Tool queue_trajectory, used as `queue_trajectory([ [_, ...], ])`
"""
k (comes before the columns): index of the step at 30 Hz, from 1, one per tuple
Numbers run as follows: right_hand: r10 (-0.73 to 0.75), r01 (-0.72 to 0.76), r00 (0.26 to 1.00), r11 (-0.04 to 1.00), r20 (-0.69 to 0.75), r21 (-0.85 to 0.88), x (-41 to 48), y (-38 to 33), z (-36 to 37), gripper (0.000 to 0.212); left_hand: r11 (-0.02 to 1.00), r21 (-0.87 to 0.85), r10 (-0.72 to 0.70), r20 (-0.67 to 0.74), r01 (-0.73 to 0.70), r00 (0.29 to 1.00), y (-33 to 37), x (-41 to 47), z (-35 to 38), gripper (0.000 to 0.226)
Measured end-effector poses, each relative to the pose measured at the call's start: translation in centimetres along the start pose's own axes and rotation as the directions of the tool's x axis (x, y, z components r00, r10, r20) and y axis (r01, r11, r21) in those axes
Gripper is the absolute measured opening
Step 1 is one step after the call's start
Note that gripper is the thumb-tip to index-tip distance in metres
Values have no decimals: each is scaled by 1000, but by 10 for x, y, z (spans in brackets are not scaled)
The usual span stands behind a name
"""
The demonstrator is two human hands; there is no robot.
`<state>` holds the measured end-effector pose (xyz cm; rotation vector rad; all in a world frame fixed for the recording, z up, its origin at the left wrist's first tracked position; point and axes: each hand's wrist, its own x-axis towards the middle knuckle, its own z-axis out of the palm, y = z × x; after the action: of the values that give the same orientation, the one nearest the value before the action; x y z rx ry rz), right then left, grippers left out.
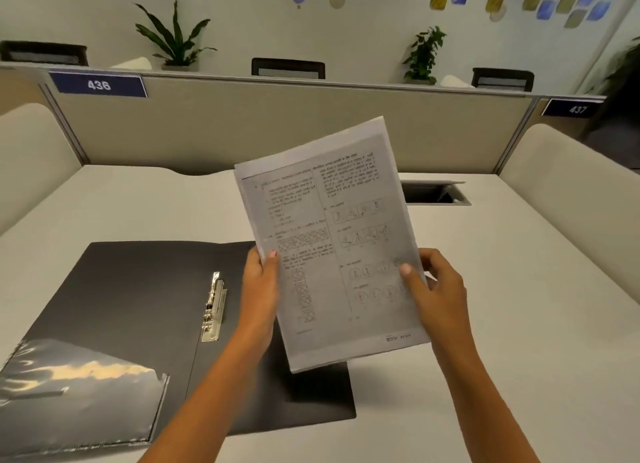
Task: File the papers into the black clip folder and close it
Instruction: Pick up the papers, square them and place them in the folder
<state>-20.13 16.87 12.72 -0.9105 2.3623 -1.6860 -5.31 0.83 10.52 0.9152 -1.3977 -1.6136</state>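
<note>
Black folder (138, 310) lies open on the bench (485, 289) with its clip (214, 307) empty, while the left hand (260, 286) and right hand (438, 289) close their fingers on the papers (329, 241) above it, so filing and closing remain.

Text on papers (329, 241): too blurred for me to read, between my hands.
Fingers of left hand (261, 282): I see only the thumb; the rest sit behind the sheets.
Black clip folder (138, 310): right half partly covered by the papers and my left forearm.
Clear pocket (79, 397): left of my left hand, cut off by the frame edge.
</note>
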Motion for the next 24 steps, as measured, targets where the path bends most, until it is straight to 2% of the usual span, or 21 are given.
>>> queue_trajectory([
  [4,-3,5,1000,990,-10,138,-12,-3,43,15,977,54,212,-146,-206,966,19,-5,-11,16],
  [10,51,-65,998,910,46,410,-26,-3,76,27,908,144,418,-211,-395,884,18,-13,-29,26],
  [13,68,-87,996,911,63,403,-35,4,85,25,911,129,413,-220,-393,884,6,-19,-36,24],
  [16,70,-87,996,913,58,398,-41,6,89,9,924,134,380,-237,-357,894,-2,-24,-40,20],
  [21,15,-19,1000,895,12,445,-43,0,89,19,924,102,383,-271,-369,883,-1,-24,-44,18],
  [24,60,-66,998,900,27,430,-47,7,93,12,923,138,384,-274,-359,882,-9,-26,-44,26],
])
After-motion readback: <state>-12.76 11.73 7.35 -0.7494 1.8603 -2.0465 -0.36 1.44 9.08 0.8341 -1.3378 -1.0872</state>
